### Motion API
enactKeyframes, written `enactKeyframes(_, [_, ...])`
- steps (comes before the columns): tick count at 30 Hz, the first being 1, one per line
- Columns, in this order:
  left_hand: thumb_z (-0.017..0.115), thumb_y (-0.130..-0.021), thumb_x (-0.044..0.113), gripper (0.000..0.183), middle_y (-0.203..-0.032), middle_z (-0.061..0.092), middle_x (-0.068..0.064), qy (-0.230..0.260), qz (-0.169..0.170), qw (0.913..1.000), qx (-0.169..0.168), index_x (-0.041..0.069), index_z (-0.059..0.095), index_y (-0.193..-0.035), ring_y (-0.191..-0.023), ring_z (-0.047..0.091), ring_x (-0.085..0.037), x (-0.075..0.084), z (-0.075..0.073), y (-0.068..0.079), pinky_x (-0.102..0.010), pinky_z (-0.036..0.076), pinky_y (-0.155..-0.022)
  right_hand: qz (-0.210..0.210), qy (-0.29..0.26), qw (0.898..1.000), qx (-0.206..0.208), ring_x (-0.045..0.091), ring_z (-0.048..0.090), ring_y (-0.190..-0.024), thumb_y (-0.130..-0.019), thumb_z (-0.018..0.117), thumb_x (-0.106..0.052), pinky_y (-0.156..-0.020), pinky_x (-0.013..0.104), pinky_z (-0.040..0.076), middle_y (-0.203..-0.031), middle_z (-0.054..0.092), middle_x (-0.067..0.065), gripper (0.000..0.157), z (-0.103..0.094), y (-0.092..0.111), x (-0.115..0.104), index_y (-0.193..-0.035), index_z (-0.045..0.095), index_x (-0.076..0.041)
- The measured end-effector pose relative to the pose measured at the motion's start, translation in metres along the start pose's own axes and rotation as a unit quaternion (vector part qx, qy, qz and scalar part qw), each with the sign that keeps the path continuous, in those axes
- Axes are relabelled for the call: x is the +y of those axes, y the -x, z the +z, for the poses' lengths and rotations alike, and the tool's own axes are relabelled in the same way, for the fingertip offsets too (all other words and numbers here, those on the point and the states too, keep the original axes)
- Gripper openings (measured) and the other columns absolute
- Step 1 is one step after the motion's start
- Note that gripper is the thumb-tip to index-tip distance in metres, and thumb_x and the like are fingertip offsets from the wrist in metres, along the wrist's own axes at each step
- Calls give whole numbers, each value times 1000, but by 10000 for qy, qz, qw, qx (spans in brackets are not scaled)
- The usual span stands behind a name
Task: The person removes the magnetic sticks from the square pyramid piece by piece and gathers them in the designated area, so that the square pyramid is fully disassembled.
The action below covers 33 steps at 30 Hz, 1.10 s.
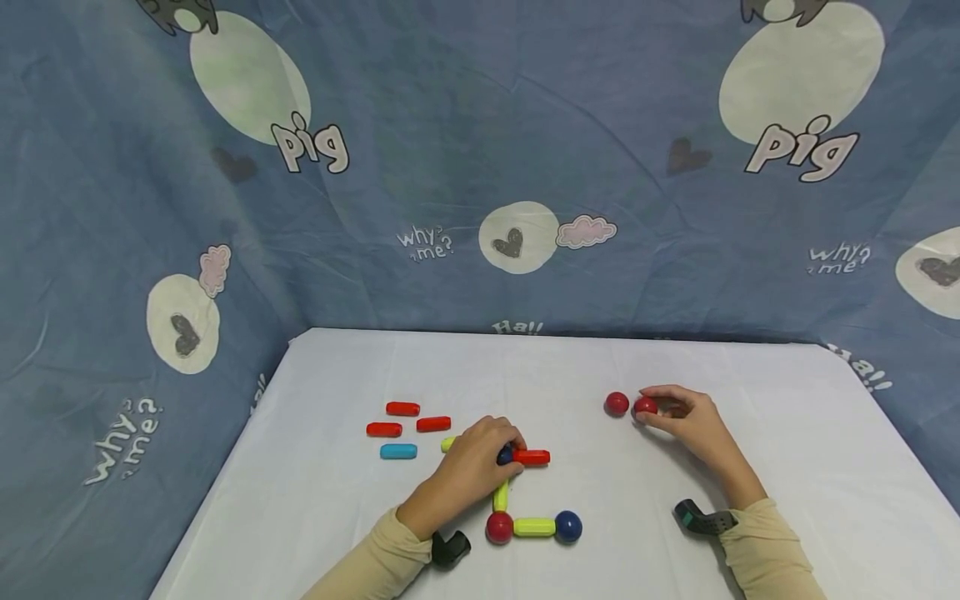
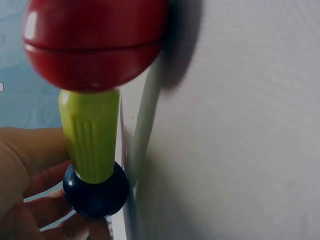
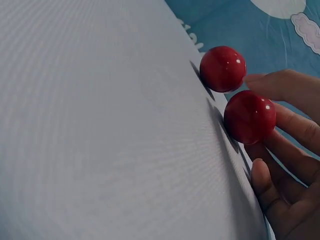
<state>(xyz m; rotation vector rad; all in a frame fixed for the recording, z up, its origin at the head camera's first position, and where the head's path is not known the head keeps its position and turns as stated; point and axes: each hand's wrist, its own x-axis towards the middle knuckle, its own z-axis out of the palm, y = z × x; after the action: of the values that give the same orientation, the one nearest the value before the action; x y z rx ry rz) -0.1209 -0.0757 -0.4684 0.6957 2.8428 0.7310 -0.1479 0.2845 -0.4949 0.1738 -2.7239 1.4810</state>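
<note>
My left hand [image 1: 480,450] grips a dark blue ball [image 1: 506,455] from which a red rod [image 1: 532,457] sticks out to the right. Below it, a yellow-green rod [image 1: 501,497] runs down to a red ball [image 1: 500,527]. From there another yellow-green rod [image 1: 534,527] leads to a second dark blue ball [image 1: 568,527]. Part of one more yellow-green rod [image 1: 447,444] shows left of the hand, which hides the rest. Farther right, my right hand [image 1: 693,425] holds a red ball [image 3: 250,117] between thumb and fingers, close beside another red ball [image 3: 222,69].
Three loose red rods [image 1: 402,409] and a light blue rod [image 1: 398,451] lie left of the left hand. Black bands [image 1: 703,518] sit at both wrists. A patterned blue cloth [image 1: 450,167] hangs behind the white table [image 1: 300,500].
</note>
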Motion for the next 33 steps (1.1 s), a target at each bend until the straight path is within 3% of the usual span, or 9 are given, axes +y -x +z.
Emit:
enactKeyframes(4, [85,-85,21,18,-106,63,4,32,120,9998,170,20,74,-99,-102,53,-12,2,1,2,-24,53,-82,-141,-46,9997,186,0,66,-85,-89,83,-21,-77,15,52,-125,72,15,44,0,-1,-1,-128,71,-7])
enactKeyframes(7, [85,-84,19,19,-104,58,5,187,146,9995,204,22,72,-98,-102,51,-11,3,0,3,-24,52,-82,-455,-145,9972,574,-3,67,-90,-89,82,-16,-77,13,52,-125,72,12,39,2,-3,-3,-125,72,-7])
enactKeyframes(12, [83,-85,21,24,-97,55,8,468,206,9985,199,23,65,-99,-94,52,-9,4,-1,3,-22,48,-77,-1194,-512,9833,1278,-8,60,-110,-85,82,0,-78,13,52,-120,74,12,34,6,-6,-17,-118,74,0])
enactKeyframes(16, [83,-84,17,25,-90,57,7,902,382,9947,317,20,63,-98,-83,56,-11,4,-3,2,-18,48,-71,-1561,-895,9750,1303,-4,63,-105,-82,80,9,-76,15,53,-113,74,10,33,13,-5,-34,-114,73,5])
enactKeyframes(21, [81,-84,10,24,-90,60,5,1630,408,9853,322,16,62,-97,-76,59,-7,4,-5,2,-15,52,-68,-1695,-880,9807,410,6,67,-86,-85,80,3,-74,18,54,-107,75,9,29,30,-2,-49,-113,73,2])
enactKeyframes(24, [80,-85,9,24,-91,62,4,1898,331,9809,266,16,61,-98,-74,61,-5,3,-6,2,-16,55,-67,-1701,-915,9802,-430,12,71,-91,-87,81,-2,-76,22,57,-108,75,17,29,45,1,-55,-115,73,2])
enactKeyframes(29, [79,-87,10,22,-96,67,3,2242,218,9743,11,11,62,-102,-80,64,-3,3,-7,1,-17,56,-71,-1485,-1269,9636,-1827,13,72,-107,-86,83,-8,-77,27,61,-117,73,22,39,71,5,-62,-121,70,3])
enactKeyframes(33, [78,-89,10,21,-100,70,2,2422,162,9700,-164,11,63,-103,-87,67,-4,3,-7,1,-17,56,-75,-1244,-1370,9507,-2487,18,73,-105,-86,84,-10,-71,25,60,-119,73,21,42,86,9,-62,-124,69,1])
